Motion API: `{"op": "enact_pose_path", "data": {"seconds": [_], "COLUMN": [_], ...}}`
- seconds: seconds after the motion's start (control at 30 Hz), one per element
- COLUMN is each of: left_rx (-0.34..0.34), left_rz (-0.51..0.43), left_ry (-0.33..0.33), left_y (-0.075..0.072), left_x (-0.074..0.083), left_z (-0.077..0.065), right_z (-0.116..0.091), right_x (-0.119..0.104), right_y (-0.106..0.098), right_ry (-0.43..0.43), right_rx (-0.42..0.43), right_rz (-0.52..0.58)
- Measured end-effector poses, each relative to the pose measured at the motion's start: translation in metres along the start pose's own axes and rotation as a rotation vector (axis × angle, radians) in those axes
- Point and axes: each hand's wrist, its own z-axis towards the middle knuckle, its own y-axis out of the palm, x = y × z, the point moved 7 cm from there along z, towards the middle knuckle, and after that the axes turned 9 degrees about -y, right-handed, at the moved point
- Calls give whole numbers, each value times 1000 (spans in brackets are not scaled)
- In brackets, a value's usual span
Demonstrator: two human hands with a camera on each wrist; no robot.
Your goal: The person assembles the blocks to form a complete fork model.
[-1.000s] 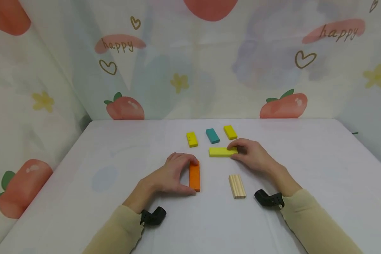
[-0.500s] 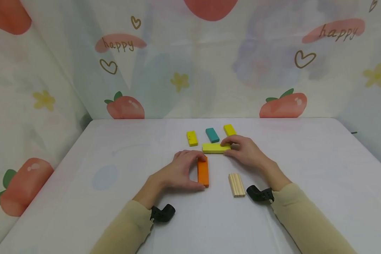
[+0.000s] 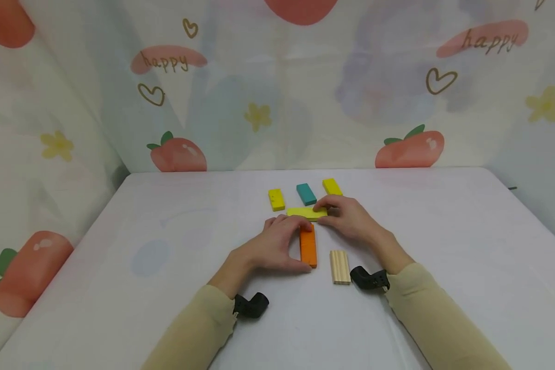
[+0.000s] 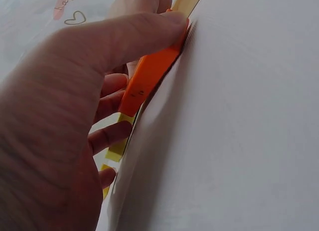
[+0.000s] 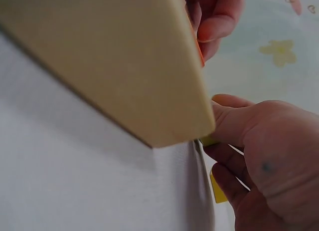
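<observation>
My left hand (image 3: 277,244) grips an orange block (image 3: 308,247) lengthwise, the thumb at its near end and a finger at its far end. In the left wrist view the thumb presses the end of that orange block (image 4: 154,71). My right hand (image 3: 349,216) pinches the right end of a long yellow-green block (image 3: 300,213), which lies crosswise just beyond the orange one. In the right wrist view my right hand (image 5: 279,156) partly hides the yellow-green block. The far end of the orange block sits close to the yellow-green block's near side.
Behind the hands lie a yellow block (image 3: 276,200), a teal block (image 3: 307,194) and another yellow block (image 3: 332,187). A ridged pale wood piece (image 3: 339,267) lies right of the orange block. The white table (image 3: 97,288) meets a printed cloth backdrop (image 3: 231,77).
My left hand has slid the orange block right and slightly away. My right hand has moved the yellow-green block left, so the two blocks are now nearer in line. The other blocks stay put.
</observation>
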Motion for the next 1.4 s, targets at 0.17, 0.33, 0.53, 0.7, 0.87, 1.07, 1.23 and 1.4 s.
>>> {"op": "enact_pose_path", "data": {"seconds": [0.17,0.33,0.53,0.7,0.87,1.07,1.23,1.4], "left_rx": [-7,-14,23,47,34,65,70,71], "left_rz": [9,15,65,99,110,112,113,100], "left_ry": [-7,-15,5,38,62,74,69,60], "left_y": [2,3,0,-2,2,3,4,3], "left_x": [1,0,1,1,2,4,3,2], "left_z": [2,1,-6,-17,-22,-21,-21,-20], "right_z": [-1,-1,-1,-1,-2,-3,-4,-5], "right_x": [0,1,2,4,6,8,8,7], "right_y": [1,2,2,2,1,0,0,0], "right_ry": [7,16,30,42,43,45,50,52], "right_rx": [-1,-1,-3,-5,-13,-14,-10,-9], "right_rz": [-14,-24,-5,7,13,4,5,12]}}
